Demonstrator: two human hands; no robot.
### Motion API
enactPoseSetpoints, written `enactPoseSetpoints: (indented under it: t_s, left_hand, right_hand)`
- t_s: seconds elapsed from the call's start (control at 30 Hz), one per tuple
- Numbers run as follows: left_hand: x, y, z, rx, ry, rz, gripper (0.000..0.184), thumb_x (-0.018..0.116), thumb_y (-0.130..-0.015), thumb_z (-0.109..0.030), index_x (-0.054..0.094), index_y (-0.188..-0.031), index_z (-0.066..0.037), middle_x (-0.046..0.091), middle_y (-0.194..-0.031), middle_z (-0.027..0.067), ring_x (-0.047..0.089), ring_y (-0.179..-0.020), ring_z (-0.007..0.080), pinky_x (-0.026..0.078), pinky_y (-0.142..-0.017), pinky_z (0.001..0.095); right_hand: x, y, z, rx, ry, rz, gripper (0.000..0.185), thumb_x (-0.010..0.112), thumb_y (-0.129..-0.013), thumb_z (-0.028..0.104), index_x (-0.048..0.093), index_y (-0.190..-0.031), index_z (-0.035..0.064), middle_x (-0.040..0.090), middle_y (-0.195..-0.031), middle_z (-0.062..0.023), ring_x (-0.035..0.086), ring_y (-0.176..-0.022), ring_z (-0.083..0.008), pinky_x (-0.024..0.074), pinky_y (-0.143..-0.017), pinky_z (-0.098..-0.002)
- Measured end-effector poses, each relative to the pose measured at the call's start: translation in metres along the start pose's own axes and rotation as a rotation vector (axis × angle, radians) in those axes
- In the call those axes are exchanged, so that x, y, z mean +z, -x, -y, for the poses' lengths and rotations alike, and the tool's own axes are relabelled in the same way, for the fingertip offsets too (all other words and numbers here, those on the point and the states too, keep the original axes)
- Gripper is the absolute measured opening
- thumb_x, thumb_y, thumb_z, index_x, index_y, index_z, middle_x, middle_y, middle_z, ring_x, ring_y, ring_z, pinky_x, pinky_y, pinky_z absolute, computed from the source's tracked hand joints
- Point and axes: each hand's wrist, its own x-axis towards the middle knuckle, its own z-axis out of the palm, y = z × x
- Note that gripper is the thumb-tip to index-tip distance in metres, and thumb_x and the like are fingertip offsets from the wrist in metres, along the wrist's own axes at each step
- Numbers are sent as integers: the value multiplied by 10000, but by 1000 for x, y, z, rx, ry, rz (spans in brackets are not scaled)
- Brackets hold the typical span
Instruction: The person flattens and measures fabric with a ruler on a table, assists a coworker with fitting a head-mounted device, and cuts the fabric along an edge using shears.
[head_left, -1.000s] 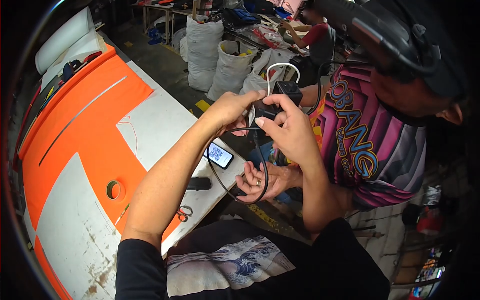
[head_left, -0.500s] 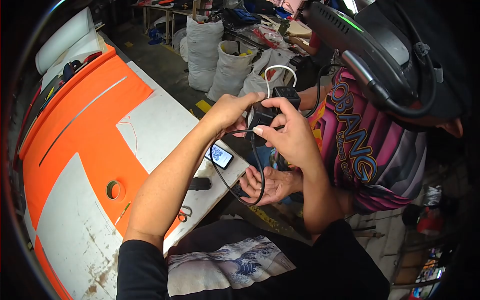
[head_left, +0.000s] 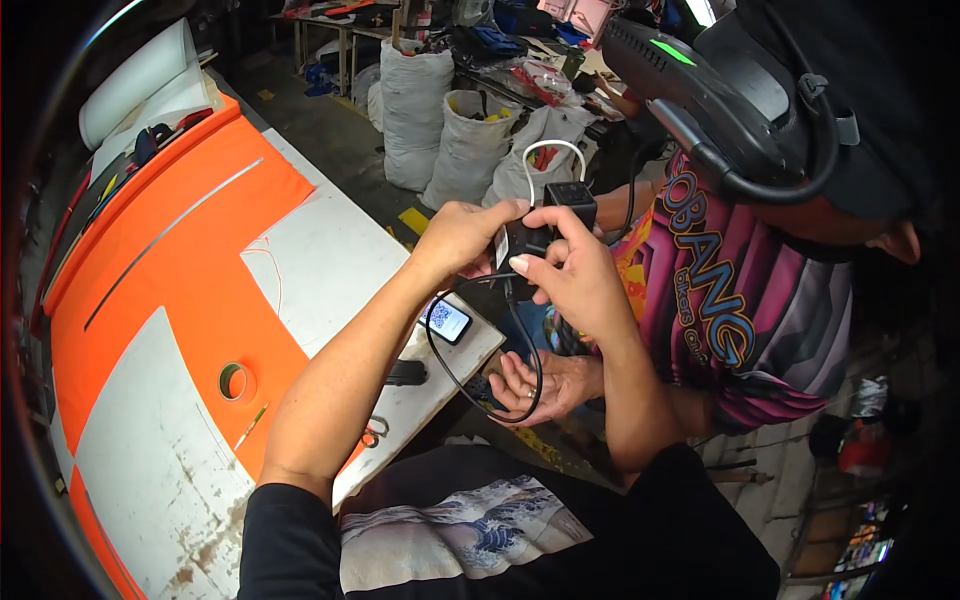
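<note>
My left hand point(head_left: 465, 240) is closed around a small black box-shaped device point(head_left: 515, 243) with a pale label on its side. From the right, the thumb and forefinger of my right hand point(head_left: 580, 270) pinch the same device. A thin black cable point(head_left: 433, 345) loops down from beneath my fingers. Just behind stands a black cube-like block point(head_left: 570, 200), and a white cable point(head_left: 555, 143) arches over near it. How the cables join is partly hidden by my fingers. Below, a co-worker's open hand point(head_left: 550, 385) is turned palm up beside the cable loop.
On the white table point(head_left: 340, 235) at left lie orange fabric point(head_left: 200, 260), a tape roll point(head_left: 236, 381), scissors point(head_left: 375, 432) and a phone point(head_left: 447, 320) showing a QR code. The co-worker, wearing a head-mounted device point(head_left: 710, 100), stands close at right. White sacks point(head_left: 415, 120) stand behind.
The view has shifted slightly. The device has turned a little, showing its pale label more. The cable loop and the co-worker's lower hand sit slightly lower and farther right.
</note>
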Motion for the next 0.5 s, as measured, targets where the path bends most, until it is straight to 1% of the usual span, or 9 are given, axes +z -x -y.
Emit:
enactPoseSetpoints:
  t_s: [0.03, 0.13, 0.17, 0.23, 0.27, 0.33, 0.4, 0.47, 0.5]
  left_hand:
    - [0, 0, 1, -13, 2, -4, 524, 695, -811, -545, 664, -718, -29, 581, -576, 34, 546, -423, 114, 438, -386, 225]
    - [3, -1, 0, -38, 16, 4, 531, 698, -807, -558, 664, -740, -32, 591, -601, 29, 541, -427, 106, 428, -384, 221]
    - [4, -1, -1, -35, 25, -13, 539, 713, -792, -564, 657, -754, -29, 594, -614, 36, 549, -434, 117, 426, -382, 229]
    - [6, -3, -4, -12, -59, -94, 549, 728, -776, -566, 652, -754, -23, 598, -626, 46, 552, -434, 129, 427, -384, 241]
    - [6, -4, -5, -5, -99, -142, 554, 736, -768, -567, 650, -755, -20, 600, -631, 50, 553, -435, 135, 428, -385, 248]
    - [6, -13, 4, 64, -138, -176, 581, 751, -742, -580, 643, -737, -9, 586, -580, 60, 554, -436, 147, 435, -395, 273]
    - [13, -18, 3, 106, -230, -187, 584, 756, -736, -582, 646, -721, -9, 585, -558, 64, 559, -440, 145, 437, -402, 283]
    - [23, -24, 8, 171, -315, -212, 609, 753, -720, -609, 662, -685, -9, 594, -544, 72, 575, -445, 156, 456, -429, 298]
    - [24, -26, 12, 198, -363, -238, 621, 751, -712, -623, 670, -667, -8, 598, -536, 76, 583, -448, 161, 466, -443, 306]
  right_hand:
    - [-1, 5, 4, 26, 19, 11, 457, 733, -830, 171, 531, -1230, 79, 674, -688, -94, 632, -525, -165, 468, -520, -311]
    - [-4, 32, 6, -128, 186, -110, 553, 738, -829, 172, 502, -1325, 108, 706, -861, -143, 652, -575, -192, 493, -554, -322]
    - [-4, 42, 7, -161, 152, -168, 620, 749, -818, 151, 479, -1375, 117, 691, -1046, -189, 664, -628, -220, 513, -590, -333]
    - [-8, 67, 0, -327, 98, -287, 574, 768, -782, 75, 534, -1301, 9, 675, -1146, -190, 659, -641, -175, 508, -560, -307]
    - [-10, 89, 10, -231, 10, -294, 540, 773, -770, 48, 561, -1261, -29, 671, -1167, -183, 647, -625, -147, 502, -543, -291]
    - [-5, 110, 9, -425, -110, -116, 473, 770, -767, 26, 597, -1202, -45, 692, -1125, -164, 610, -579, -104, 482, -520, -262]
    - [-3, 128, 2, -454, -153, 67, 422, 769, -769, 15, 623, -1160, -43, 712, -1059, -139, 577, -544, -72, 464, -506, -241]
    - [6, 139, -5, -335, -136, 283, 387, 769, -773, 15, 641, -1136, -21, 731, -969, -110, 549, -523, -51, 450, -501, -228]
    - [17, 141, -10, -305, -133, 325, 374, 769, -779, 25, 646, -1130, -13, 731, -930, -95, 552, -528, -51, 448, -503, -226]
